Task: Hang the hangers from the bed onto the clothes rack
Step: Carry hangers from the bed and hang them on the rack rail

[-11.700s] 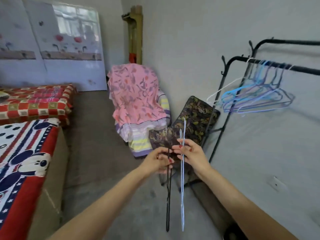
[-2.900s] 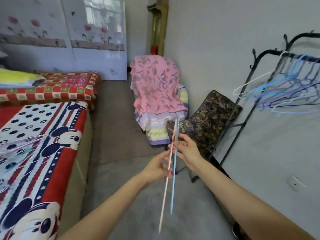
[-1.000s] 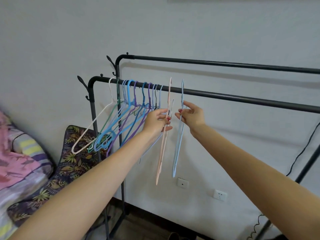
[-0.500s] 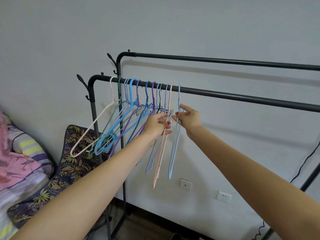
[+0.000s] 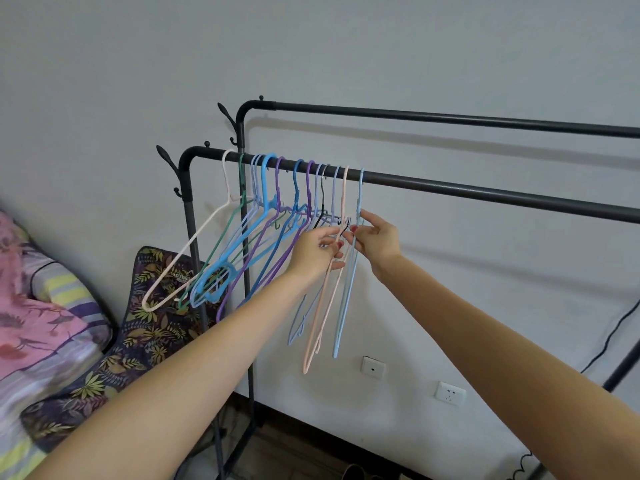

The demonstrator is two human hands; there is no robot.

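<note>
A black clothes rack (image 5: 450, 188) with two rails stands against the wall. Several coloured hangers (image 5: 263, 209) hang bunched at the left end of its front rail. Rightmost on that rail are a pale pink hanger (image 5: 323, 306) and a light blue hanger (image 5: 346, 299), both hooked over the bar and seen edge-on. My left hand (image 5: 317, 252) pinches the pink hanger just below its neck. My right hand (image 5: 375, 237) holds the blue hanger at its neck with fingertips. The bed is out of view.
A dark floral cushion (image 5: 145, 327) leans by the rack's left post. Beside it at the far left lies a pile of pink and striped fabric (image 5: 38, 323). Wall sockets (image 5: 449, 393) sit low behind the rack. A black cable (image 5: 616, 344) hangs at the right.
Both hangers have come down from just above the rail onto it, and their hooks now rest on the bar. My hands have dropped slightly with them and still hold them.
</note>
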